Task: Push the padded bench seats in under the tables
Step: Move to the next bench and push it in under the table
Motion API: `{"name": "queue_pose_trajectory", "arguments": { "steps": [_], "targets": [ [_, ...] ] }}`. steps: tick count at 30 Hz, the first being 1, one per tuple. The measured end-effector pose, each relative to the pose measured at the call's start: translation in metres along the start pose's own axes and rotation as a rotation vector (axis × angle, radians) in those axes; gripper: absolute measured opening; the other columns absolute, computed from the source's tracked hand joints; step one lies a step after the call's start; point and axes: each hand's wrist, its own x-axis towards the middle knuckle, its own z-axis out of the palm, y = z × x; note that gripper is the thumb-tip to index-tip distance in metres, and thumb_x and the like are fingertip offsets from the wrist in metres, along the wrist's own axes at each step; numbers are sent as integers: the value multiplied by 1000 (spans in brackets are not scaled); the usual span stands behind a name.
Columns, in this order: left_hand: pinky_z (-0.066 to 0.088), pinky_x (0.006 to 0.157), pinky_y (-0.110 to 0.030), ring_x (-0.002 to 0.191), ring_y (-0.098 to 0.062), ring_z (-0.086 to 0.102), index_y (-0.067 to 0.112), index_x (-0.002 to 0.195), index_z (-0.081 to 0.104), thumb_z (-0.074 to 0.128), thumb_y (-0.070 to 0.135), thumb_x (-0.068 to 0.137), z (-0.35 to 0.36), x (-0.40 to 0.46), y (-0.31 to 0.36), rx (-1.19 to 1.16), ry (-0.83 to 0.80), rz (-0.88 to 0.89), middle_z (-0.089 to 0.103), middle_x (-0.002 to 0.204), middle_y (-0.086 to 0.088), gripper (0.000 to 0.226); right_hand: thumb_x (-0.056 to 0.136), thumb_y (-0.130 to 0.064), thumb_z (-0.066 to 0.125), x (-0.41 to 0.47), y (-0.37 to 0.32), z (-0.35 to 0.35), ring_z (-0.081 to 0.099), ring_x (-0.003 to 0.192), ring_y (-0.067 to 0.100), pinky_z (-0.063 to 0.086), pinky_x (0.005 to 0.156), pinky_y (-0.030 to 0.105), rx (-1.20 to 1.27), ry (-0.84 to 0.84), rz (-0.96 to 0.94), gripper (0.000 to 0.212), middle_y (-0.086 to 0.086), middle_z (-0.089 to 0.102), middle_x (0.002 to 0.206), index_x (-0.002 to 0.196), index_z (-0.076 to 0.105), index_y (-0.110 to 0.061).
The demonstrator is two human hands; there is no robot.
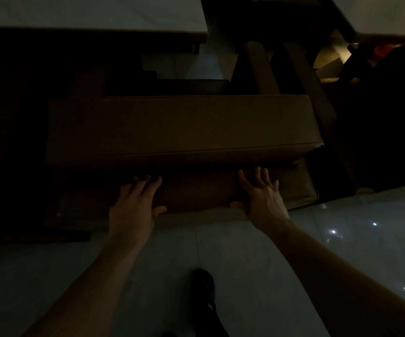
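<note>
- Padded bench seat: brown, long, on the tiled floor; its far edge lies near the pale table, most of it not yet under.
- Left hand: grip spread, palm and fingers flat against the bench's near side panel, pinching nothing.
- Right hand: grip spread likewise, fingertips up under the cushion's lip, thumb low on the panel.
- Shoe: 1 dark shoe, planted behind the hands.
- Step in hand, as judged: the push on this bench, both palms set.
- Next move calls for: even pressure from both arms so the bench slides straight; the dark angled leg at its right end could snag it.
</note>
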Motion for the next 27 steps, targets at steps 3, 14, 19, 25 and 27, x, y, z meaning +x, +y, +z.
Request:
{"name": "queue_pose_trajectory", "arguments": {
  "steps": [3,14,19,25,27],
  "targets": [
    [51,87,-51,135,-27,33,36,145,39,68,47,83,1,1,0,13,-4,9,44,146,5,69,93,-59,52,-1,-1,0,-5,150,42,9,119,64,-28,2,12,85,22,1,164,158,5,-31],
    [45,99,-48,142,-25,21,40,150,25,58,53,88,1,-2,-3,-15,-33,21,30,155,9,71,85,-67,57,1,-6,-19,10,151,40,18,121,55,-178,15,-19,93,20,13,164,158,13,-30],
    [37,107,-45,145,-24,15,39,152,18,52,57,90,0,-5,-7,-22,-43,41,22,159,9,74,85,-73,52,-6,-34,-2,5,152,36,17,121,56,-67,84,-164,94,18,7,165,158,9,-33],
    [36,109,-49,141,-28,31,26,146,40,65,56,81,1,-10,-21,-18,82,70,39,152,-2,76,82,-84,31,-2,-72,15,-6,150,44,5,119,62,-35,38,-55,98,28,-2,162,157,-6,-34],
    [27,114,-52,142,-31,29,24,147,39,60,62,82,4,-11,-32,-4,136,49,39,152,-6,78,82,-85,28,0,-73,17,-4,150,45,5,119,63,-47,52,-34,97,29,3,162,158,-3,-32]
  ]
}}
